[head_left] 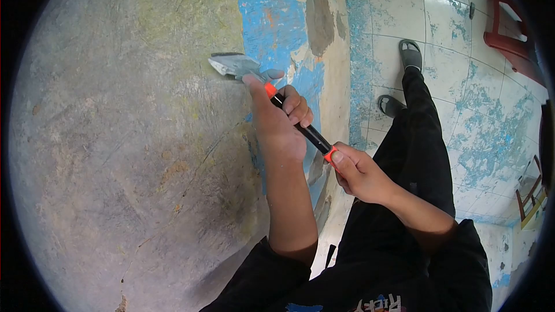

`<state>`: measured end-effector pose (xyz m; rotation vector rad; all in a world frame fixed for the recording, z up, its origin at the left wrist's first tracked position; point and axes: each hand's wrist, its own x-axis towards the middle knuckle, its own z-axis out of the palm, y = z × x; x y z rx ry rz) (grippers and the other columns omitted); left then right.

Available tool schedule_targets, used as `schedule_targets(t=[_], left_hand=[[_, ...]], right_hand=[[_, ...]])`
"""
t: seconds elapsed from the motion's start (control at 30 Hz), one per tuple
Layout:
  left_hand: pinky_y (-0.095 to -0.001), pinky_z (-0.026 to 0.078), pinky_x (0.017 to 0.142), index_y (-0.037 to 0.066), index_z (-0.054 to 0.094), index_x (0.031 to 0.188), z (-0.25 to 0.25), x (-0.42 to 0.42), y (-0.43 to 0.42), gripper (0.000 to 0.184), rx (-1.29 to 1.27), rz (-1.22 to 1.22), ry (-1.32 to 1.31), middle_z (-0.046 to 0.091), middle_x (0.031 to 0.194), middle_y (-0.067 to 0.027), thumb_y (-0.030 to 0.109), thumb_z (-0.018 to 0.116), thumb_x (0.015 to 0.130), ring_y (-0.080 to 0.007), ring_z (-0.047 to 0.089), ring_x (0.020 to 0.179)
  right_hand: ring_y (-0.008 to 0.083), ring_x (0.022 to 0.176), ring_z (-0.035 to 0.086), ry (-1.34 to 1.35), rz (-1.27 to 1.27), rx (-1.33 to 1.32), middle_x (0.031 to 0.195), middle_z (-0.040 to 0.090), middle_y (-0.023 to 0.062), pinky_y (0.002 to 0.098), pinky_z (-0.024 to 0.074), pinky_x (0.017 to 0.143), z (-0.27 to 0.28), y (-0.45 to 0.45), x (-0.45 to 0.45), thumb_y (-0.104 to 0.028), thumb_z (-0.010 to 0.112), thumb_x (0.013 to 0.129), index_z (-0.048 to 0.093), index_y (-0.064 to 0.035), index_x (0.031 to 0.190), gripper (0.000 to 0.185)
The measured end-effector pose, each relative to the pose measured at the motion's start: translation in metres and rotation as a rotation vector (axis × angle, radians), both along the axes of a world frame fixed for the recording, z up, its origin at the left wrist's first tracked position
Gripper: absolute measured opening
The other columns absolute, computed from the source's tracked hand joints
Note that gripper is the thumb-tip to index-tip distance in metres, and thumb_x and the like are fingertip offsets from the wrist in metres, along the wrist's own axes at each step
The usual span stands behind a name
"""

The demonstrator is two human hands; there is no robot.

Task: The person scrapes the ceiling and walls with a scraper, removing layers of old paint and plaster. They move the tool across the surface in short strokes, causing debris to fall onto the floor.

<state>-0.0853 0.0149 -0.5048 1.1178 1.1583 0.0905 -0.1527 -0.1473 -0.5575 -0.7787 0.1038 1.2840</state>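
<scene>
A long scraper [315, 137] with a black handle, orange collars and a wide metal head lies diagonally in front of the wall [144, 110]. Near its head, my left hand [276, 118] is wrapped round the upper handle, the index finger and thumb stretched toward the blade. My right hand [358, 173] grips the lower end at the orange collar. The blade's edge is at the grey, bared part of the wall, just beside a strip of peeling blue paint [274, 17]. Whether the whole edge touches the surface is hard to tell.
White floor tiles [393, 11] with blue paint flakes lie to the right, under my sandalled feet [410, 55]. A red plastic chair [509, 49] stands at the upper right. A wooden-framed object [529, 199] is at the right edge.
</scene>
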Motion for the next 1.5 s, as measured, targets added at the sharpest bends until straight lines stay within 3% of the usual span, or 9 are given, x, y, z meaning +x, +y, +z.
schedule_targets(t=[0.37,1.5], left_hand=[[-0.0256,0.026,0.046,0.012,0.053,0.107,0.0,-0.007,-0.004,0.051,-0.046,0.016,-0.021,0.03,0.057,0.004,0.059,0.037,0.102,-0.0084,0.027,0.046],[-0.026,0.027,0.046,0.011,0.053,0.107,-0.004,0.003,-0.007,0.053,-0.033,0.034,-0.037,0.03,0.058,0.0036,0.061,0.035,0.102,-0.0088,0.027,0.047]], right_hand=[[0.0055,0.054,0.042,0.119,0.075,-0.035,0.063,0.042,-0.0039,0.0227,0.0363,0.051,0.016,-0.011,0.0,-0.035,0.039,0.108,0.052,-0.0083,0.093,0.033],[0.0056,0.05,0.04,-0.003,0.067,-0.019,0.061,0.041,-0.004,0.0231,0.0348,0.048,0.0,-0.012,0.015,-0.039,0.037,0.108,0.052,-0.0079,0.095,0.037]])
